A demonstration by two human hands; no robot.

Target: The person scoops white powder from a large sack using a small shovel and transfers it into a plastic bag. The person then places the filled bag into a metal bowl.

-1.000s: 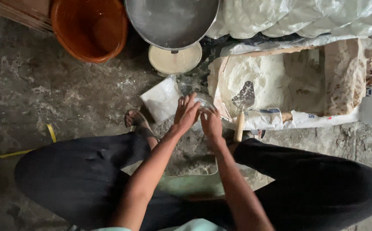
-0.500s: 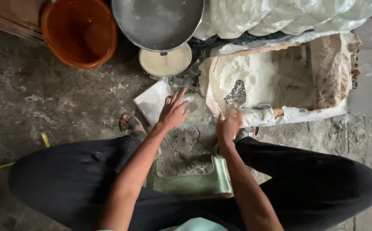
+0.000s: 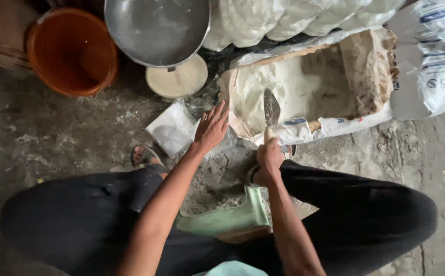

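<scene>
The right hand (image 3: 268,161) has left the left hand (image 3: 211,128) and now grips the scoop's (image 3: 271,110) wooden handle, fingers clamped — its blade sits in the open flour sack (image 3: 304,87). The left hand's fingers spread flat over a clear bag (image 3: 171,129) — what's under the palm is hidden.

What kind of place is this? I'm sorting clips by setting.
Probably a small shop's or store-room's weighing spot: a bare concrete floor, an open sack of white powder with a scoop, and a pan scale.
</scene>
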